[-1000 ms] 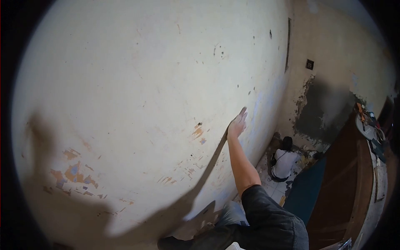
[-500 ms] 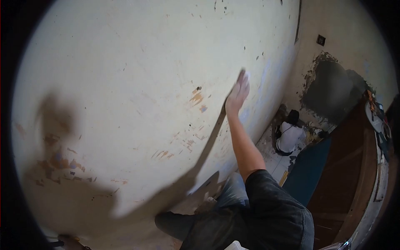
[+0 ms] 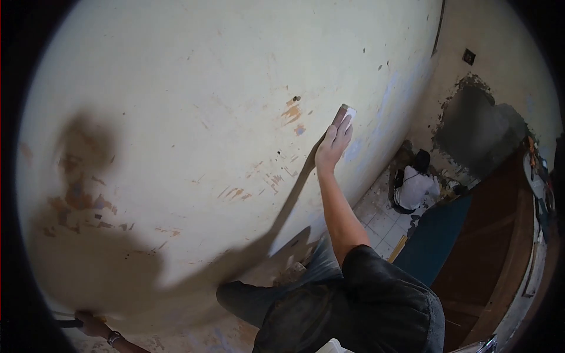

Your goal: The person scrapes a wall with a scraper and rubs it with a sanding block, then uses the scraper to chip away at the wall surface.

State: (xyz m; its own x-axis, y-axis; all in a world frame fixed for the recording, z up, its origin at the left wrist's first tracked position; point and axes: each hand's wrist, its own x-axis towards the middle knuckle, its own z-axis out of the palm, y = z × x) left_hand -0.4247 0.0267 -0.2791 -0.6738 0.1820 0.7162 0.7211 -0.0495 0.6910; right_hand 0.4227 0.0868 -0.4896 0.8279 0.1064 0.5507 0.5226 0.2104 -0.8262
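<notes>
My right hand (image 3: 333, 150) is closed around a small block, apparently a sanding block (image 3: 347, 112), with a brownish side and a white face. The block is held against the pale, worn wall (image 3: 223, 76), above and right of patches of chipped paint (image 3: 292, 114). At the lower left edge my left hand (image 3: 92, 324), with a band on its wrist, grips a dark bar-like handle (image 3: 69, 323). What that handle belongs to lies outside the view.
A person in a white top (image 3: 415, 189) crouches on the tiled floor (image 3: 382, 226) near the corner. A dark cement patch (image 3: 479, 130) marks the far wall. A brown wooden panel (image 3: 485, 253) and a blue-green board (image 3: 434, 238) stand at the right.
My right hand has moved slightly down and left relative to the wall, and the block shows more clearly. My left hand has come further into view. The camera has shifted a little.
</notes>
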